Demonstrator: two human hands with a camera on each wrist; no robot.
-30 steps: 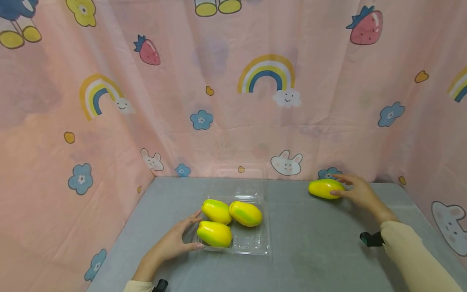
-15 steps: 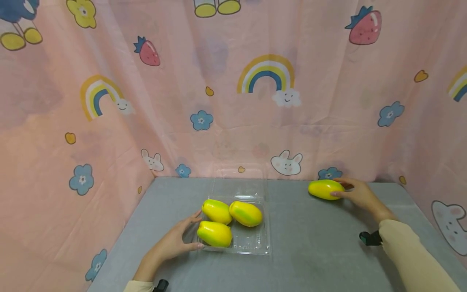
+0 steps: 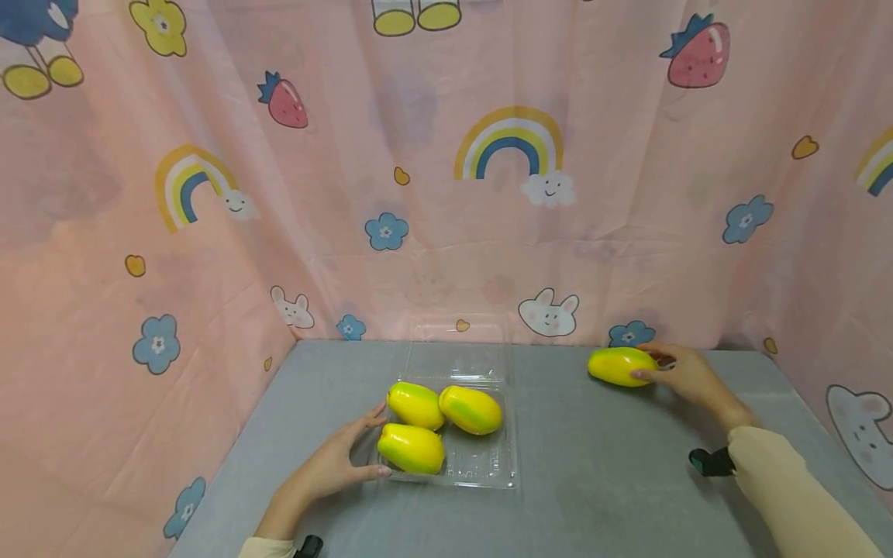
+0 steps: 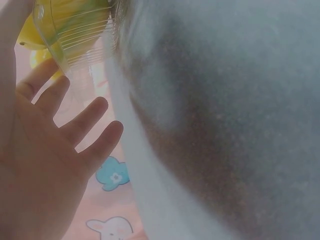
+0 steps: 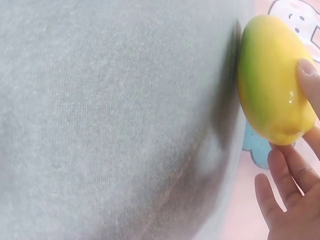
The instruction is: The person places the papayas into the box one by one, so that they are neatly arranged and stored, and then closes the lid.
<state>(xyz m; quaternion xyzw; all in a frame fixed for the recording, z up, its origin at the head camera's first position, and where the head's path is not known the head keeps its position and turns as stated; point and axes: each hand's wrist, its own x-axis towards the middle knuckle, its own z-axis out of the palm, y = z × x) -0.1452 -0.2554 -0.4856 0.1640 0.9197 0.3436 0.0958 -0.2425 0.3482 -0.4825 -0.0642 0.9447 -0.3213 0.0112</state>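
At the back right of the table, my right hand (image 3: 687, 376) pinches the end of a yellow papaya (image 3: 621, 366) with green patches. The thumb (image 5: 311, 80) presses on its side, and the lower fingers (image 5: 280, 175) are spread loosely below it. A clear plastic clamshell box (image 3: 481, 465) stands at centre left with its lid (image 3: 456, 358) up, holding three similar papayas (image 3: 413, 448). My left hand (image 3: 331, 461) rests against the box's left side. Its thumb is at the front corner and its fingers are spread and mostly straight, the nearest fingertip (image 4: 50, 66) right at the plastic edge.
Grey cloth covers the table (image 3: 572, 496). A pink printed curtain (image 3: 446, 256) hangs behind it and along both sides. Dark wrist devices (image 3: 711, 463) stick out below the cream sleeves (image 3: 781, 480).
The raised fingers of my right hand have come down onto the papaya, which has shifted slightly left and nearer. My left hand and the box stay where they were.
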